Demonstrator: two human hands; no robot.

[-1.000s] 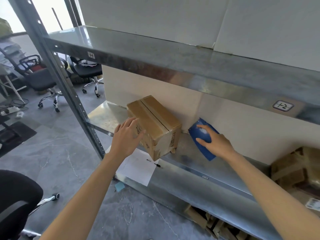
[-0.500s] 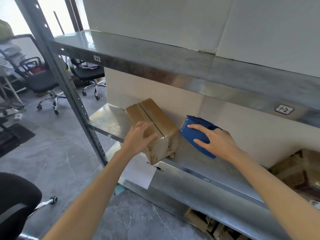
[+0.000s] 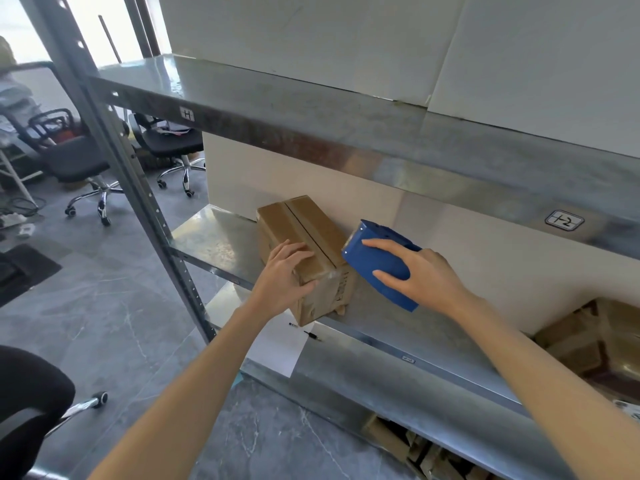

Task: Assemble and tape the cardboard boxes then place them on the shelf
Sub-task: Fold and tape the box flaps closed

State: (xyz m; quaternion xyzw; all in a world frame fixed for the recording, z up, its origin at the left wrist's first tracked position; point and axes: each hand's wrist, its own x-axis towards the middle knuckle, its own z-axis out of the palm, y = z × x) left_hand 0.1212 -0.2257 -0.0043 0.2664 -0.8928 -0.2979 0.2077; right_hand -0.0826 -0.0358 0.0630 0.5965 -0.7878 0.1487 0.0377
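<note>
Grey stone floor (image 3: 104,306) and a pale wall (image 3: 311,174) frame a metal rack, and the work is on its middle shelf (image 3: 214,237).

The left hand (image 3: 282,275) grips the cardboard box (image 3: 311,223) at its near top edge, with the fingers bent over the lid and the thumb pressed on the taped front face. The right hand (image 3: 422,275) is wrapped round a blue tape dispenser (image 3: 377,261), fingers over its side. The dispenser is tilted, and its front end is just beside the box's right top edge; whether the two touch cannot be told.

The box sits on the middle shelf at an angle to the front lip. A dark seam runs along its lid, and its near bottom corner reaches the lip and seems to jut slightly over it. Bare metal lies to the left of the box as far as the slanted upright post (image 3: 114,143), and more lies to the right, under the dispenser. The back of the box is close to the wall.

The upper shelf (image 3: 311,109) hangs well above the lid — plenty of headroom. A white sheet of paper (image 3: 277,344) hangs below the lip under the box. At the far right of the shelf are more brown boxes (image 3: 588,337), and flattened cardboard (image 3: 415,445) lies on the level below. Two black office chairs (image 3: 76,161) stand on the floor beyond the post.
</note>
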